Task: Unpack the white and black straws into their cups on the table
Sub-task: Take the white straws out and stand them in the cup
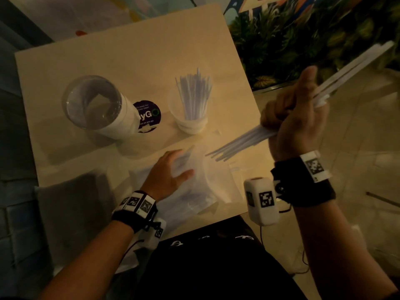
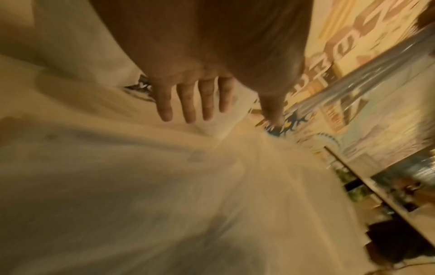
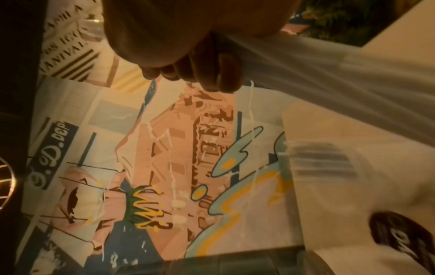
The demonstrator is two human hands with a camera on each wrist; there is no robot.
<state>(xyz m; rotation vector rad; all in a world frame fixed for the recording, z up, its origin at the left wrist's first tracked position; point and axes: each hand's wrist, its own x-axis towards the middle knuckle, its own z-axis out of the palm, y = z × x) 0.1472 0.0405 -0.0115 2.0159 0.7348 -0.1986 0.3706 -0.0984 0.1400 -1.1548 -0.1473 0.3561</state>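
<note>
My right hand (image 1: 296, 118) grips a bundle of white straws (image 1: 236, 144) in a fist, off the table's right edge; the straws slant from lower left to upper right. In the right wrist view the fingers (image 3: 212, 74) curl round the blurred straws (image 3: 341, 78). A clear cup (image 1: 190, 120) with several white straws standing in it sits mid-table. A second, larger clear cup (image 1: 95, 105) stands to its left, and looks empty. My left hand (image 1: 171, 174) lies flat with spread fingers (image 2: 188, 104) on the clear plastic packaging (image 1: 201, 187) near the front edge.
A round dark sticker (image 1: 149, 115) lies on the pale table (image 1: 108, 50) between the cups. Green plants (image 1: 303, 35) fill the upper right beyond the table. A grey cushion (image 1: 71, 204) sits at the lower left corner.
</note>
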